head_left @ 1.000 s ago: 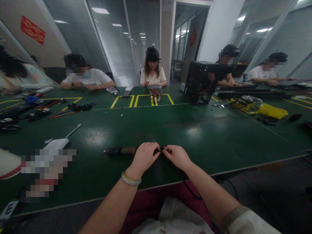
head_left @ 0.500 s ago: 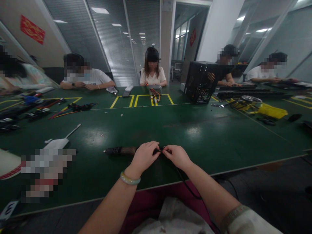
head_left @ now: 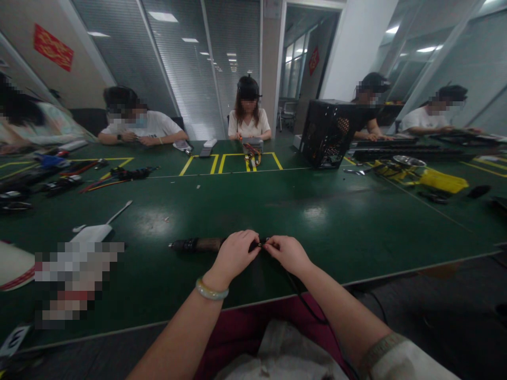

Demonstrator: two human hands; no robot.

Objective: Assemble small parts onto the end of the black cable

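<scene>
A dark cylindrical tool (head_left: 202, 244) with a metal tip at its left end lies on the green table, its right part hidden behind my left hand (head_left: 238, 253). The fingers of that hand are pinched around a small dark piece whose shape I cannot make out. Close by on the right, my right hand (head_left: 288, 252) has its fingertips pressed together, nearly meeting the left fingertips. What they hold is too small to tell. A black cable (head_left: 303, 301) runs from below my right hand over the table edge.
On the green table (head_left: 253, 203), a white adapter (head_left: 93, 232) lies left, cable bundles (head_left: 132, 172) farther back. A black computer case (head_left: 328, 134) stands back right, near a yellow basket (head_left: 443, 180). Several people sit across the table.
</scene>
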